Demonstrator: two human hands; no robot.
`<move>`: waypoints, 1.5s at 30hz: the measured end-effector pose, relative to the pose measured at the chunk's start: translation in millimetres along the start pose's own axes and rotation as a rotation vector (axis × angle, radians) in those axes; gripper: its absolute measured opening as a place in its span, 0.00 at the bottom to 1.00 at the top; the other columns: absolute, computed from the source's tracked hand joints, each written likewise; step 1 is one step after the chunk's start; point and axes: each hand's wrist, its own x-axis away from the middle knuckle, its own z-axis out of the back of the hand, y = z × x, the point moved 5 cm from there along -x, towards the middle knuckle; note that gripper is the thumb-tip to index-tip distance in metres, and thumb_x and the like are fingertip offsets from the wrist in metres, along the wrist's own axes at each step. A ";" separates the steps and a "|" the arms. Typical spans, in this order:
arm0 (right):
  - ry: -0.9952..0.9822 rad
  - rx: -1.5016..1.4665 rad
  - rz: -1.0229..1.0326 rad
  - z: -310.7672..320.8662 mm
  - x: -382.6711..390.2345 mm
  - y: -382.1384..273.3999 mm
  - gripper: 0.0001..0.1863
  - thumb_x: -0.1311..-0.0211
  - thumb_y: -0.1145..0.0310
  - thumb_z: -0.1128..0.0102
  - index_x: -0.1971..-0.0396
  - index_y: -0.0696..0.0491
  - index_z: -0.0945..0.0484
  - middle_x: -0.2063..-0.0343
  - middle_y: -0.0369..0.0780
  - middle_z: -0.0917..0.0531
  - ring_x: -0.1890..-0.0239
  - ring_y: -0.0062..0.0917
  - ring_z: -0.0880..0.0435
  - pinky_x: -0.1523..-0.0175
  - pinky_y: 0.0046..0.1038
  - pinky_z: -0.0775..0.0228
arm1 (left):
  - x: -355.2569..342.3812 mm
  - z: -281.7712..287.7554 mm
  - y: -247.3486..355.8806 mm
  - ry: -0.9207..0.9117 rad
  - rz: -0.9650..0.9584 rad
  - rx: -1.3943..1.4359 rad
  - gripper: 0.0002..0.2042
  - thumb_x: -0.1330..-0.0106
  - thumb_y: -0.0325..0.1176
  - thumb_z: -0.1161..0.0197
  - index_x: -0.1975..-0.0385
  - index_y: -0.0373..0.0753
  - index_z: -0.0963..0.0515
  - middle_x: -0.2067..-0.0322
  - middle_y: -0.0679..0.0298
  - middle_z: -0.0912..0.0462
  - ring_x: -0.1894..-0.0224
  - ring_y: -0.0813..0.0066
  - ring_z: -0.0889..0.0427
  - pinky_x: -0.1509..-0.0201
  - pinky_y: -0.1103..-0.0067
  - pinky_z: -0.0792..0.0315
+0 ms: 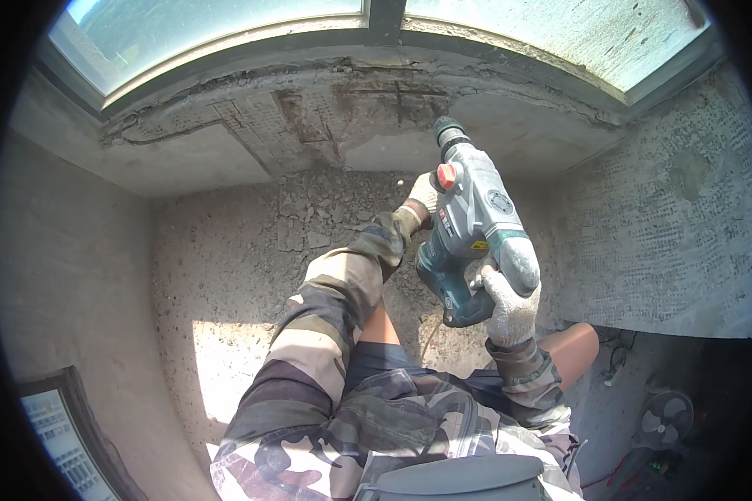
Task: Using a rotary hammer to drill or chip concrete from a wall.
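A grey and green rotary hammer drill point(483, 190) with a red knob is held up in front of me, its chuck toward the damaged wall below the window. My right hand point(512, 307), in a pale work glove, is closed round the rear handle. My left hand point(424, 192), also gloved, is closed at the front side of the tool near the chuck; the drill body hides part of its fingers. Ahead of the chuck, the broken wall point(309, 117) shows chipped plaster and a rusty bar point(398, 102). I cannot make out whether a bit touches the wall.
Rubble point(317, 217) lies on the floor along the wall's foot. Above runs a dark window frame point(384, 23). A rough grey wall point(668, 217) stands on the right and a plastered wall point(67, 250) on the left. A fan point(666, 419) is at the lower right.
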 end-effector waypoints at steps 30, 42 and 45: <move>-0.034 -0.723 -0.225 71.5 -29.2 45.3 0.14 0.43 0.75 0.42 0.56 0.57 0.30 0.71 0.37 0.26 0.66 0.27 0.26 0.54 0.33 0.29 | -18.5 7.0 14.3 0.166 -0.098 -1.183 0.17 0.45 0.45 0.37 0.65 0.39 0.15 0.66 0.46 0.15 0.57 0.45 0.16 0.54 0.62 0.22; -0.047 -0.648 -0.274 90.5 -46.6 21.9 0.17 0.40 0.72 0.42 0.51 0.59 0.29 0.66 0.37 0.25 0.63 0.26 0.24 0.54 0.32 0.28 | -15.0 -11.0 25.2 0.254 -0.058 -1.092 0.18 0.45 0.49 0.37 0.68 0.38 0.15 0.70 0.46 0.15 0.59 0.46 0.15 0.57 0.63 0.22; -0.045 -0.658 -0.247 90.4 -47.9 31.2 0.16 0.42 0.71 0.41 0.54 0.58 0.28 0.70 0.37 0.26 0.66 0.26 0.25 0.56 0.33 0.28 | -19.6 -5.7 23.2 0.246 -0.039 -1.121 0.18 0.45 0.48 0.36 0.67 0.38 0.15 0.69 0.46 0.15 0.59 0.46 0.16 0.56 0.63 0.22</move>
